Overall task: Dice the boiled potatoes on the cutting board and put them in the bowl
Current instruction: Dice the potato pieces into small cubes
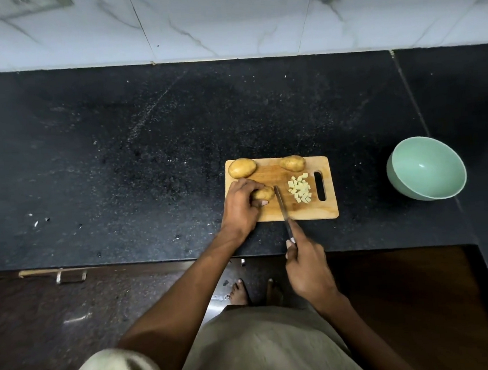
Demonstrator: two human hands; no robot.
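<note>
A wooden cutting board [268, 171] lies on the black counter. My left hand [240, 205] grips a potato [264, 193] at the board's near left. My right hand [306, 264] holds a knife [280, 203] by its handle, the blade lying across the board just right of that potato. Two whole potatoes sit at the board's far edge, one at the left [242, 167] and one nearer the middle [292, 163]. A pile of pale diced pieces [300, 187] rests by the board's handle slot. The green bowl [427, 167] stands empty to the right.
The black stone counter [146, 151] stretches wide to the left of the board and behind it, up to a white tiled wall [223, 17]. The counter's front edge runs just below the board. A second counter section [463, 94] lies at the right.
</note>
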